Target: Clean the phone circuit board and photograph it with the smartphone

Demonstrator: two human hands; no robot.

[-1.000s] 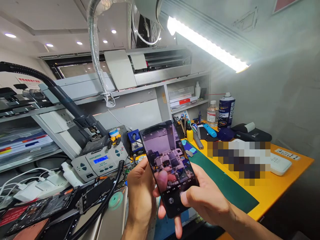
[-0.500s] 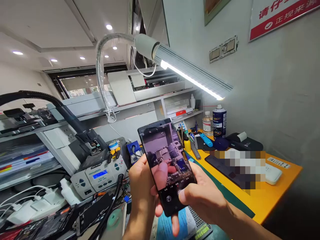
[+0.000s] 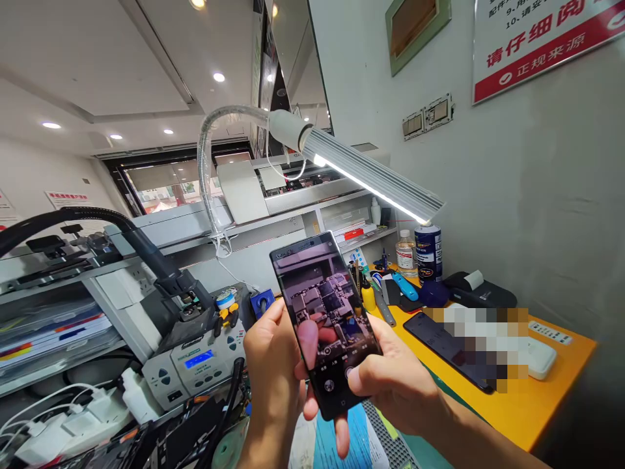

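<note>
A black smartphone (image 3: pixel 328 319) is held tilted in front of me by my right hand (image 3: pixel 398 381), whose thumb rests at the round shutter button on the screen. The camera app is running. Its live picture shows a circuit board pinched between a thumb and fingers. My left hand (image 3: pixel 273 358) is behind the phone's left edge, fingers curled; most of them and the board itself are hidden by the phone. Fingertips show below the phone. Under the hands lies a blue and white packet (image 3: pixel 344 440).
A lit tube lamp (image 3: pixel 371 172) on a gooseneck hangs above. At left stand a soldering station (image 3: pixel 200 368) and a white power strip (image 3: pixel 88 417). To the right, a second phone (image 3: pixel 444 348), a spray can (image 3: pixel 428 253) and a bottle (image 3: pixel 405 251) are on the yellow desk (image 3: pixel 527 417).
The view has tilted up slightly, so the lamp and shelves sit lower. On the phone's screen the circuit board appears flatter and more fully framed. Both hands keep their hold.
</note>
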